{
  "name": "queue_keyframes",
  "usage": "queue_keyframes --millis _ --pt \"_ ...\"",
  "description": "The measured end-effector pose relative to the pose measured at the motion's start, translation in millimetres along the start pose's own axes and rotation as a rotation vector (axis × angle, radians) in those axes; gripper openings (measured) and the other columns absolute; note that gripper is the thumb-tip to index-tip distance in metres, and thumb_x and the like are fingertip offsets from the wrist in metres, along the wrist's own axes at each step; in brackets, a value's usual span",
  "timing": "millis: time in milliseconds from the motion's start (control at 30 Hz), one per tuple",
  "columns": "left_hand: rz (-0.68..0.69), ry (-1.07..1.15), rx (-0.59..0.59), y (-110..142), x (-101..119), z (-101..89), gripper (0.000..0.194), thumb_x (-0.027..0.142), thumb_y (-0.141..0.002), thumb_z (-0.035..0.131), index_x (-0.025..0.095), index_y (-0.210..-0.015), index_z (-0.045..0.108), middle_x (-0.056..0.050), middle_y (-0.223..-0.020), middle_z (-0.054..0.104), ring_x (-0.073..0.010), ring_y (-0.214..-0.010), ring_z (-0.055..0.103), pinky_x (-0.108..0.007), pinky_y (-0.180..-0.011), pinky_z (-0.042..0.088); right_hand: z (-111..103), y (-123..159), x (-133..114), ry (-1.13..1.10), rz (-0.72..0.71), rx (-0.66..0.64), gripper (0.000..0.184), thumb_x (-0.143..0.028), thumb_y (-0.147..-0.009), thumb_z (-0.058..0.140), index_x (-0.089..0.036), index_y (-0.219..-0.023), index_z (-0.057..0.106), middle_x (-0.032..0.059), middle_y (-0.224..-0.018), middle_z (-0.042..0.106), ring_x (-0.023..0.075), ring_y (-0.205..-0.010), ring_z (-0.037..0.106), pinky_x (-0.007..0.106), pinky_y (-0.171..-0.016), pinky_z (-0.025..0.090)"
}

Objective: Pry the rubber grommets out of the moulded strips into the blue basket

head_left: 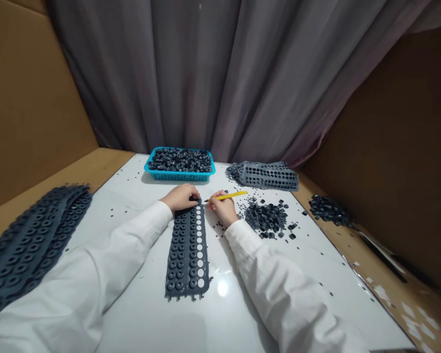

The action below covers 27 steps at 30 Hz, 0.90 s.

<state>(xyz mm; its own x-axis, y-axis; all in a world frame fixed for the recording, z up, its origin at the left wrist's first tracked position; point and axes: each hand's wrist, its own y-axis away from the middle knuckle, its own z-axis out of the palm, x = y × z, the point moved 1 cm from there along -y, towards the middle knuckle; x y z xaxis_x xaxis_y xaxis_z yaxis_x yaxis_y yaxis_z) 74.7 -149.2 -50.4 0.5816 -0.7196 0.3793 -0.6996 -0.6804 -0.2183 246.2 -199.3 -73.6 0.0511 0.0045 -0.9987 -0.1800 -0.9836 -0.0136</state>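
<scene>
A dark grey rubber strip [186,255] full of ring-shaped parts lies lengthwise on the white table [139,314]; its right column shows empty holes. My left hand [181,196] rests curled on the strip's far end, pressing it down. My right hand [223,207] is closed round a yellow stick [228,196], a pencil-like tool, whose tip points left at the strip's far right corner. Both arms wear white sleeves.
A blue basket [180,175] of dark rings stands at the back. Emptied perforated strips [268,175] lie to its right, loose rings [267,217] are heaped beside my right hand, another heap [329,209] lies farther right. Full strips [29,240] are stacked left. Cardboard walls and a curtain surround.
</scene>
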Motion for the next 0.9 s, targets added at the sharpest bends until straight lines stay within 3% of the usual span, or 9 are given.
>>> queue_keyframes --millis 400,900 --pt "0.067 -0.018 -0.156 -15 -5 -1.4 0.023 0.018 -0.067 0.064 0.014 -0.089 0.069 -0.002 -0.071 0.060 -0.0144 -0.065 0.055 -0.022 -0.060 0.041 3 -1 16 0.023 -0.043 -0.104 0.006 -0.021 -0.062 0.054 -0.021 -0.063 0.049 -0.0052 -0.048 0.057 0.0115 -0.043 0.051 0.023 -0.048 0.043" --pt "0.184 -0.377 -0.342 -26 15 -3.3 0.014 0.018 -0.076 0.058 0.018 -0.082 0.071 -0.006 -0.077 0.066 -0.0194 -0.072 0.061 -0.026 -0.066 0.043 5 -5 19 0.148 -0.072 -0.072 0.004 -0.017 -0.062 0.050 -0.021 -0.061 0.048 -0.0064 -0.046 0.054 0.0116 -0.045 0.053 0.023 -0.050 0.043"
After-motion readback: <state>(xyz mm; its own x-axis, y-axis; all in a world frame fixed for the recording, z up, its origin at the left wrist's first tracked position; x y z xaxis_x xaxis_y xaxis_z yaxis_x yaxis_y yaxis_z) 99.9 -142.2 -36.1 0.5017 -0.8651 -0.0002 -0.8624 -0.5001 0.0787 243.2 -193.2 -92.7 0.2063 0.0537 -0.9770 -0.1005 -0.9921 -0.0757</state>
